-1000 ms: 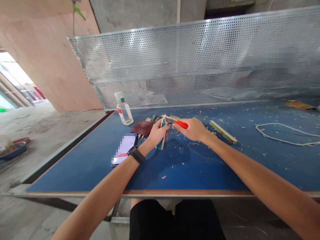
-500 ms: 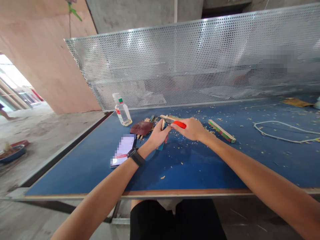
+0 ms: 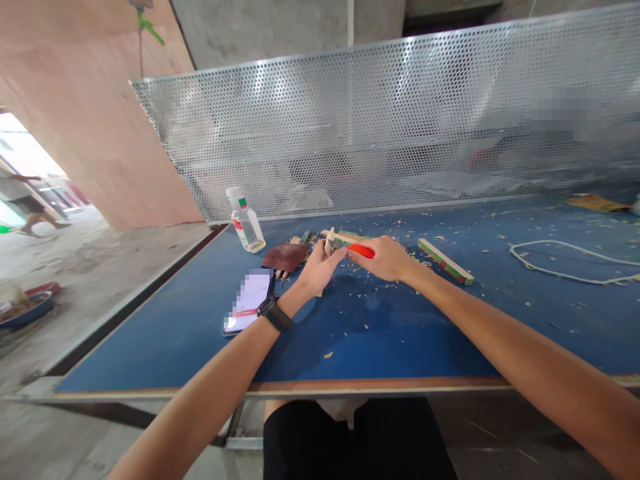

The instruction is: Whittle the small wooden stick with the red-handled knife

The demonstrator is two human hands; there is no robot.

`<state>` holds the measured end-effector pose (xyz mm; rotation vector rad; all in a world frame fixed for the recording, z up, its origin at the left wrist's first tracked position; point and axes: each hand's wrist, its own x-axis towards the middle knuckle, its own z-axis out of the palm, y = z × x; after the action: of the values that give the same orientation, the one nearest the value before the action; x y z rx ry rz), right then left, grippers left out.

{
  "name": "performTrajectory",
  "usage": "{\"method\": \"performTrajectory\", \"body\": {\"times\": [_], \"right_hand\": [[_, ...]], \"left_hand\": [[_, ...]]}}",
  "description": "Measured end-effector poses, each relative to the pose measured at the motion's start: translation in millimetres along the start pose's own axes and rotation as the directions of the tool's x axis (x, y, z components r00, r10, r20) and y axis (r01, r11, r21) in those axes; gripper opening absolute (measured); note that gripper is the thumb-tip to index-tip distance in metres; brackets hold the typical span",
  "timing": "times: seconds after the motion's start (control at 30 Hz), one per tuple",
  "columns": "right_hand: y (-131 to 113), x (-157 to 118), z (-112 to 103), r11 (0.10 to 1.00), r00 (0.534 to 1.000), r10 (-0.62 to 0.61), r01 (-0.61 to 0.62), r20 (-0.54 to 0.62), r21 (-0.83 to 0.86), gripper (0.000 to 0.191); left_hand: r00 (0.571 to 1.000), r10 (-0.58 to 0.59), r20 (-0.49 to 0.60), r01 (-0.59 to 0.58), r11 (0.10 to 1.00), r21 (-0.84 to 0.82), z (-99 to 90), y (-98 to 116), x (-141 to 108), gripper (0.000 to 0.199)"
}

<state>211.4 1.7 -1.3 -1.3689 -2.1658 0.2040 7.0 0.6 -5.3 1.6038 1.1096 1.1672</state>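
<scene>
While the left hand (image 3: 318, 269) is curled around a whittled wooden stick (image 3: 331, 238), its pale, tapered tip pointing up past the fingers, the right hand (image 3: 386, 259) is closed around the red handle of a knife (image 3: 363, 251). The blade reaches leftward to the stick just below that tip; whether its edge is biting into the wood is too small to tell. Both hands are close together above the blue counter (image 3: 400, 343), the left thumb near the knife handle. A black smartwatch (image 3: 275, 313) is on the left wrist.

Just behind the hands lies a wood strip (image 3: 356, 235), partly covered; another, a painted strip (image 3: 445, 262), lies to the right, near the right forearm. Shavings (image 3: 329, 355) are scattered over the surface. To the left of the left hand are a smartphone (image 3: 253, 301) with its screen lit, a dark brown sheet (image 3: 285, 256) and, farther back, a clear bottle (image 3: 249, 229) standing upright. White cord (image 3: 570, 277) loops at the right. A perforated metal panel (image 3: 350, 133) rises along the back.
</scene>
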Motion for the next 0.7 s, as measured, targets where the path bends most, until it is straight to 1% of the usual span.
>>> {"method": "performTrajectory", "body": {"times": [0.2,0.33,0.43,0.53,0.63,0.7], "right_hand": [[6,1,-3,0.996,0.997,-0.061,0.057,0.051,0.072,0.063],[10,2,-4,0.992,0.992,-0.106,0.100,0.075,0.078,0.058],[8,2,-4,0.997,0.996,-0.074,0.074,0.039,0.004,0.056],[2,2,-2,0.997,1.000,-0.030,0.030,0.001,-0.078,0.058],[-4,2,0,0.995,1.000,0.024,-0.025,-0.014,-0.099,0.062],[-6,2,-1,0.994,0.998,0.048,-0.050,-0.029,-0.095,0.065]], "left_hand": [[0.998,0.066,0.021,-0.067,0.995,0.068,-0.9,-3,-3,0.036],[0.995,0.098,0.036,-0.101,0.990,0.099,-1.5,-2,-4,0.038],[0.996,0.080,0.033,-0.083,0.988,0.130,-3.2,2,-4,0.040],[0.999,0.049,0.002,-0.049,0.986,0.159,-5.4,4,-3,0.043],[0.997,0.054,-0.060,-0.039,0.974,0.222,-6.3,4,-1,0.042],[0.995,0.061,-0.083,-0.039,0.968,0.249,-6.0,2,0,0.042]]}}
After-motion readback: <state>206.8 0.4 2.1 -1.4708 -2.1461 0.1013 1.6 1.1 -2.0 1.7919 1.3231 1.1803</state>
